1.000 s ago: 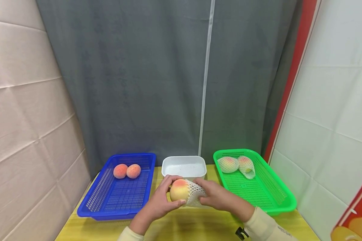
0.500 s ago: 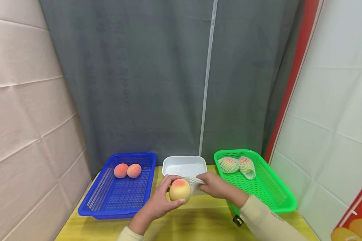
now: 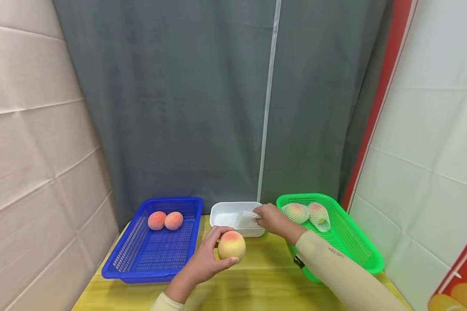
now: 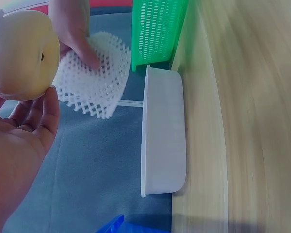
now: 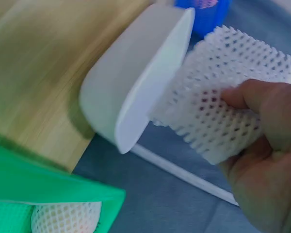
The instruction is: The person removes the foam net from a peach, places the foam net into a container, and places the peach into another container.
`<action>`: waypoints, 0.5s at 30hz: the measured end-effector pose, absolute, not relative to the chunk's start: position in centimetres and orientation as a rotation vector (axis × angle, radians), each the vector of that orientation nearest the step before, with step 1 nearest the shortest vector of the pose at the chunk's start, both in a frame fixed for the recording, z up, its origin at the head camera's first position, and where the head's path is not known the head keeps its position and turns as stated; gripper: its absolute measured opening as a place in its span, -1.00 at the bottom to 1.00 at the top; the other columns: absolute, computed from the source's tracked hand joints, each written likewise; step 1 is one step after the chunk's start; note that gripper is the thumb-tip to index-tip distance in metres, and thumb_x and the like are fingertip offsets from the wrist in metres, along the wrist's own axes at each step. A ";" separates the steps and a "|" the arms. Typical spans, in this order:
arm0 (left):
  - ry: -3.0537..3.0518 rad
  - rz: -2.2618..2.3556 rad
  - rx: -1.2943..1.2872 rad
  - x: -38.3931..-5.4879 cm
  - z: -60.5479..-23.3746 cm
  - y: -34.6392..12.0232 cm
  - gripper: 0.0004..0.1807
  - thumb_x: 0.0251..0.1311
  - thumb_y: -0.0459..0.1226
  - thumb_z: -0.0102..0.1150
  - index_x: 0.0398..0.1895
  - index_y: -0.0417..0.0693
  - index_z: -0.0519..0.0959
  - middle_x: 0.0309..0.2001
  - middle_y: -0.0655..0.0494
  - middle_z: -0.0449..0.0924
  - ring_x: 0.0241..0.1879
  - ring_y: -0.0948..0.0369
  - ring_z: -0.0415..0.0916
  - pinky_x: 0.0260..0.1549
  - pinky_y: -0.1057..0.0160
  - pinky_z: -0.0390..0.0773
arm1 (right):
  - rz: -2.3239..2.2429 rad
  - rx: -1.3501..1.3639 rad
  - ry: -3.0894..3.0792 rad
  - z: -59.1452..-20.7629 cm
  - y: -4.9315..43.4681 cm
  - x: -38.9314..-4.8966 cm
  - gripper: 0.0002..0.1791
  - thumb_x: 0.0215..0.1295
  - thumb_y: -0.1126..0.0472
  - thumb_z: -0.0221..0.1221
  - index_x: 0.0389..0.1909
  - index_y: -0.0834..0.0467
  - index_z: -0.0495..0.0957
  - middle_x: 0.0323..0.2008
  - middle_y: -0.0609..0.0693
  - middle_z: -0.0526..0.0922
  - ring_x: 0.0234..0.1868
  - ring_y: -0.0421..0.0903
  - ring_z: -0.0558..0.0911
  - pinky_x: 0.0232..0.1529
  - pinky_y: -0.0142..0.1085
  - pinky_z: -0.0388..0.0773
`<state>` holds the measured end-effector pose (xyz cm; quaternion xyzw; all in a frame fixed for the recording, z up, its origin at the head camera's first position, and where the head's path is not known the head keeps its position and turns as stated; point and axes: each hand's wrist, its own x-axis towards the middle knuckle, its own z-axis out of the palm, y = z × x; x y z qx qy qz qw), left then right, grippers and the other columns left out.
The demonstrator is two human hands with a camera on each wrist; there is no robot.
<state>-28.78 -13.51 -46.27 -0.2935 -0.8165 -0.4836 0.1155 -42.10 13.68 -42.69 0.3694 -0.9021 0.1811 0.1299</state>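
Note:
A bare yellow peach with a red blush (image 3: 232, 247) sits in the curled fingers of my left hand (image 3: 206, 259), raised over the front of the table. The left wrist view shows the same peach (image 4: 26, 56) with fingers under it. My right hand (image 3: 274, 220) pinches a white foam net sleeve (image 5: 228, 87) between thumb and fingers. That sleeve, flattened and holding no fruit, overlaps the white plastic tub (image 3: 225, 212) in the head view. In the right wrist view it hangs close over the tub's opening.
On the left, a blue basket (image 3: 155, 255) holds two pinkish peaches (image 3: 165, 220). A green basket (image 3: 358, 246) at the right holds two peaches in foam nets (image 3: 307, 214). A grey curtain (image 3: 187, 108) hangs behind the yellow wooden table (image 3: 237, 289).
My right hand has pulled the foam net off the peach and carried it up and away to the white tub. The left hand keeps the peach in nearly the same place.

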 end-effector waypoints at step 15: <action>-2.396 -1.432 -0.845 -28.9 -46.4 -13.5 -0.25 0.20 -0.05 0.65 0.44 0.20 0.51 0.25 0.20 0.51 0.15 0.20 0.54 0.11 0.12 0.64 | 0.485 0.817 -2.653 -44.2 12.2 -47.4 -0.88 0.43 0.38 0.42 -0.11 0.15 0.74 -0.19 0.03 0.82 -0.13 0.05 0.79 -0.03 -0.03 0.76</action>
